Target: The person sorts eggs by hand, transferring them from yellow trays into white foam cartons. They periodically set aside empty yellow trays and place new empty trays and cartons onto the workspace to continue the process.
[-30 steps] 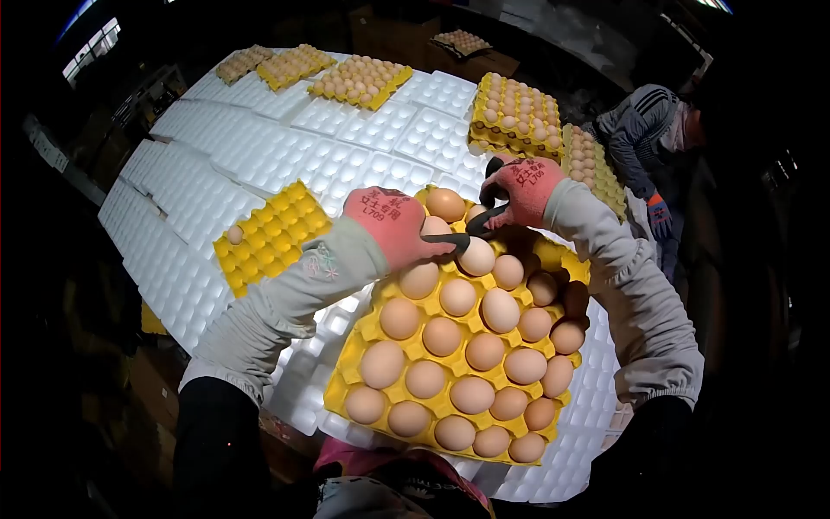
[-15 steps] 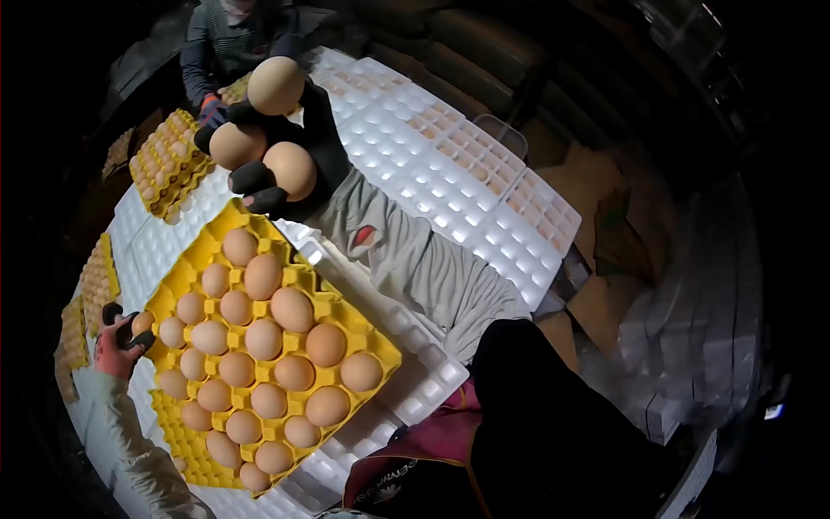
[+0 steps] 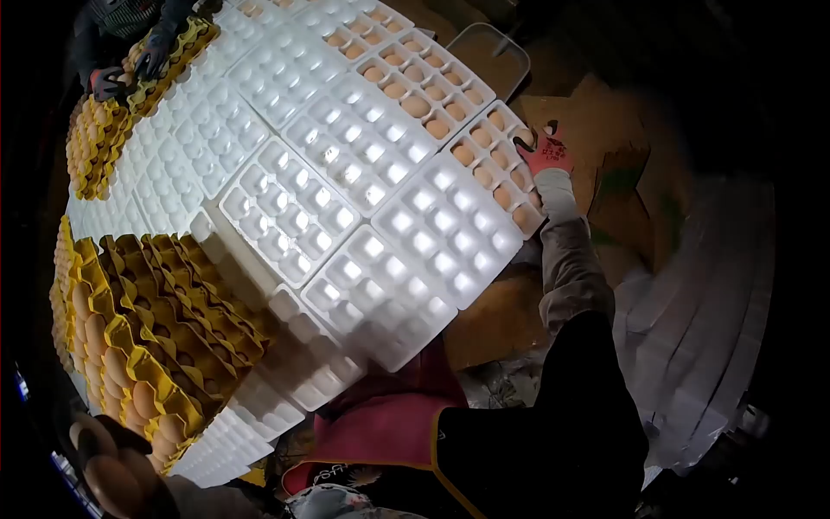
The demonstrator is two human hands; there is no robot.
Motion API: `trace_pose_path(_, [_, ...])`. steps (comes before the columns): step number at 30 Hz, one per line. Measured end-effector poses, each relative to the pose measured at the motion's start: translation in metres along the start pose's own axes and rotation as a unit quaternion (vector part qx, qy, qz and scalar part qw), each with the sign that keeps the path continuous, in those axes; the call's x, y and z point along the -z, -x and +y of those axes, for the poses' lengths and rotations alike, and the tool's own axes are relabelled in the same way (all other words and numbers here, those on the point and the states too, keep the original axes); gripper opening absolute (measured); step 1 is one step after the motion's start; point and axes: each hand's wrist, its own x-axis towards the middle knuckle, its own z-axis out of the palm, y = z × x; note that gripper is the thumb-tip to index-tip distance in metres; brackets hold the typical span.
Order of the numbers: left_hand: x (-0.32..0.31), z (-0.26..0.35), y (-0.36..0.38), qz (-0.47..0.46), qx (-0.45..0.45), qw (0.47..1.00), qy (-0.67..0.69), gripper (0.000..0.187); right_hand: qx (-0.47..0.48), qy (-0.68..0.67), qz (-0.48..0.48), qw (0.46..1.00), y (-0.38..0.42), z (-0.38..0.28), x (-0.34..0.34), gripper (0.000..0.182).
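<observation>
My right hand (image 3: 546, 154), in a pink and black glove, is at the right edge of a white tray (image 3: 529, 232) partly filled with brown eggs. Its fingers curl around an egg (image 3: 525, 136) by the corner pocket. Down in the lower left corner, my left hand (image 3: 130, 435) is dark and blurred, closed on several eggs (image 3: 112, 484). Beside it a stack of yellow egg trays (image 3: 186, 320) appears tilted in view, with brown eggs (image 3: 115, 368) in its top layer.
White trays with unfilled pockets (image 3: 346, 138) spread across the middle. Another white tray (image 3: 421, 39) holds eggs at upper right. A co-worker's gloved hands (image 3: 108, 84) touch yellow trays (image 3: 95, 173) at upper left. Cardboard (image 3: 605, 130) and a wire-like loop (image 3: 527, 65) lie beyond the right edge.
My view has swung right. My right hand went from above the yellow tray, holding three eggs, to the white tray's far edge. My left hand now holds several eggs near the yellow stack.
</observation>
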Motion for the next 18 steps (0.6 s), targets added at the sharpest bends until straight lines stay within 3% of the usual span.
trace_pose_path(1, [-0.030, 0.007, 0.028, -0.050, 0.206, 0.974, 0.085, 0.048, 0.012, -0.009, -0.010, 1.000, 0.000, -0.004, -0.003, 0.059])
trace_pose_path(2, [-0.097, 0.054, 0.036, -0.247, 0.025, 0.968, 0.020, 0.057, 0.039, -0.034, -0.004, 0.999, 0.003, -0.011, 0.011, 0.056])
trace_pose_path(3, [-0.145, 0.056, 0.036, -0.335, -0.104, 0.937, 0.005, 0.060, 0.064, -0.059, 0.002, 0.996, 0.010, -0.017, 0.025, 0.054])
trace_pose_path(4, [-0.194, 0.046, 0.059, -0.322, -0.138, 0.936, 0.035, 0.053, 0.129, -0.187, 0.020, 0.974, 0.020, -0.027, 0.036, 0.052])
trace_pose_path(5, [-0.234, 0.038, 0.083, -0.355, -0.064, 0.933, 0.009, 0.053, 0.191, -0.313, 0.034, 0.930, 0.033, -0.042, 0.043, 0.050])
trace_pose_path(7, [-0.306, 0.035, 0.111, -0.409, -0.056, 0.899, -0.146, 0.049, 0.323, -0.370, -0.016, 0.871, 0.055, -0.078, 0.044, 0.046])
trace_pose_path(9, [-0.362, 0.006, 0.130, -0.407, -0.098, 0.880, -0.226, 0.042, 0.301, -0.235, -0.139, 0.914, 0.066, -0.108, 0.043, 0.046])
trace_pose_path(11, [-0.385, 0.002, 0.129, -0.408, -0.122, 0.863, -0.272, 0.042, 0.305, -0.204, -0.138, 0.920, 0.066, -0.116, 0.035, 0.047])
trace_pose_path(13, [-0.378, 0.003, 0.125, -0.405, -0.111, 0.868, -0.264, 0.043, 0.276, -0.285, -0.063, 0.916, 0.072, -0.117, 0.041, 0.051])
trace_pose_path(14, [-0.366, 0.006, 0.124, -0.408, -0.104, 0.870, -0.256, 0.044, 0.243, -0.388, -0.047, 0.888, 0.078, -0.117, 0.035, 0.057])
trace_pose_path(15, [-0.355, 0.008, 0.124, -0.383, -0.101, 0.887, -0.237, 0.022, 0.199, -0.512, -0.062, 0.833, 0.084, -0.126, 0.044, 0.060])
trace_pose_path(17, [-0.352, -0.002, 0.136, -0.436, -0.085, 0.855, -0.267, 0.021, 0.222, -0.515, -0.023, 0.828, 0.104, -0.139, 0.011, 0.057])
trace_pose_path(18, [-0.355, -0.008, 0.144, -0.415, -0.105, 0.861, -0.275, 0.023, 0.272, -0.493, 0.011, 0.827, 0.109, -0.153, 0.013, 0.053])
